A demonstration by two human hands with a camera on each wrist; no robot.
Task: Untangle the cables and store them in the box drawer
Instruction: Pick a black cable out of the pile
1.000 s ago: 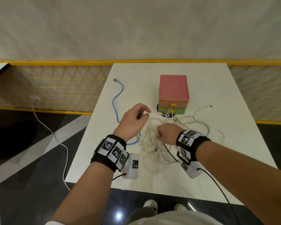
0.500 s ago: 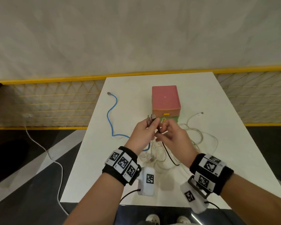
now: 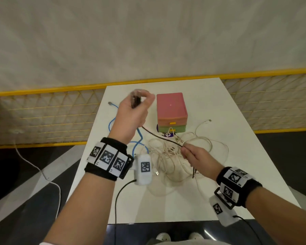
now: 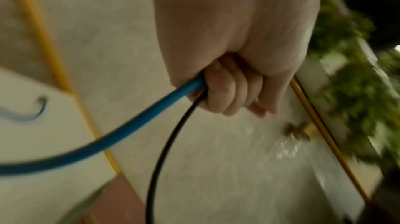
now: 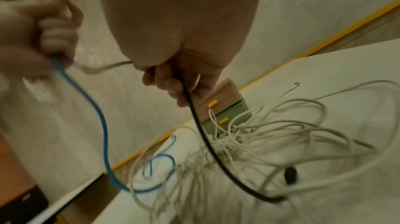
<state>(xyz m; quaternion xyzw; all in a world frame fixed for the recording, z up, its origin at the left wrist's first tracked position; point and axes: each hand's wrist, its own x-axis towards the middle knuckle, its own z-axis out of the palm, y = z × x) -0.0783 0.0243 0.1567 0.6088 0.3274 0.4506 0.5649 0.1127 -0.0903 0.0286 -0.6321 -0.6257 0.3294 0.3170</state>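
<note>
White laminate bench (image 3: 237,106) carries a tangle of thin white cables (image 3: 175,156). Above it a smooth black cable (image 3: 159,137) stretches between the raised left hand (image 3: 133,112), fisted round it and a blue cable (image 4: 121,135), and the right hand (image 3: 194,154) pinching it. Behind stands a pink-and-green box drawer (image 3: 171,112), closed.

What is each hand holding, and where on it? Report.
Left hand grips the black cable and blue cable near their ends; right hand pinches the black cable mid-length.
</note>
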